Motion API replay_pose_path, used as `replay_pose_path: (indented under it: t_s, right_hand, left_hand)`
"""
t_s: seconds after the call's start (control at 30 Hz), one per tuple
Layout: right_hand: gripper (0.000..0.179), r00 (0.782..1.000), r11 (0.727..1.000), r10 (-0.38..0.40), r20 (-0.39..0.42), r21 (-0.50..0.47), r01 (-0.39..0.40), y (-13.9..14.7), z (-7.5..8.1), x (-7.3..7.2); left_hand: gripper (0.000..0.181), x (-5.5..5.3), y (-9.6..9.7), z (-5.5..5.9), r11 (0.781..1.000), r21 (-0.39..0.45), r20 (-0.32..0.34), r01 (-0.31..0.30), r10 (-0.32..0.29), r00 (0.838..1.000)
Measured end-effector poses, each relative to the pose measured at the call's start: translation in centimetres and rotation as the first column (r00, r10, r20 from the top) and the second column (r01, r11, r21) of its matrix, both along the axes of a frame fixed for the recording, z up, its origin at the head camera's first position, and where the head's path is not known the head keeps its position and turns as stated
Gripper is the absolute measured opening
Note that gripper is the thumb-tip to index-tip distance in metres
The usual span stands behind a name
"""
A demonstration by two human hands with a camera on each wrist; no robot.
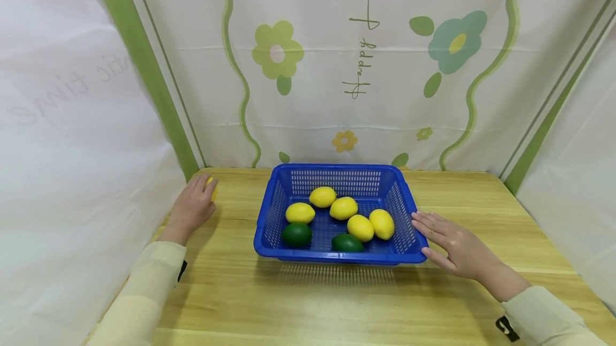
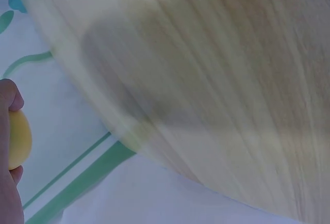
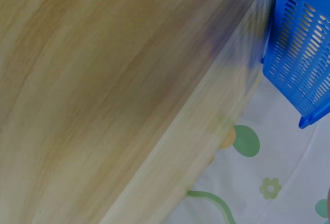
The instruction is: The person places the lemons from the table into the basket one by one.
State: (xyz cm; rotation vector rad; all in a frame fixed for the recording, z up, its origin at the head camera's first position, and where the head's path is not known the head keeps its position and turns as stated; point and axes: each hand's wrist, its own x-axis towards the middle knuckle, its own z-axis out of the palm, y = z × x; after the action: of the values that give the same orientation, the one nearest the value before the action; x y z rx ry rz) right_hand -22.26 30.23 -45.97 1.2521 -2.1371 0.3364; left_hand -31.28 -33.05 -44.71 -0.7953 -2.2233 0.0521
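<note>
At the table's left side my left hand [image 1: 193,204] grips a lemon [image 1: 213,190], mostly hidden behind the fingers in the head view. The left wrist view shows that lemon [image 2: 20,140] between thumb and fingers, near the left edge. My right hand [image 1: 457,244] touches the right rim of a blue plastic basket [image 1: 337,256] with its fingers extended. Inside the basket lie several yellow lemons [image 1: 344,208] and two dark green fruits, one [image 1: 297,234] at the front left and another [image 1: 347,243] at the front middle. In the right wrist view, the basket's slotted wall [image 3: 304,43] stands at upper right.
A light wood-grain table [image 1: 308,308] lies under the basket. White cloth with printed flowers and green lines hangs behind it [image 1: 313,110], and more white cloth [image 1: 86,148] closes in the left and right sides.
</note>
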Motion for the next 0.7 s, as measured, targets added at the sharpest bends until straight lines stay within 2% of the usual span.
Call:
replay_pose_path:
  t_s: [0.27,0.7]
  right_hand:
    - [0.06,1.0,1.0,0.001,-0.002,-0.007,-0.001,0.0,-0.1,-0.1]
    - [0.061,0.999,1.0,-0.022,0.033,0.022,0.021,0.1,-0.1,0.1]
  left_hand:
    - [0.048,-0.3,1.1,1.0,0.996,0.002,-0.054,0.087,-0.087,0.995]
    - [0.045,0.4,3.2,3.1,0.993,-0.029,-0.07,0.11,-0.112,0.991]
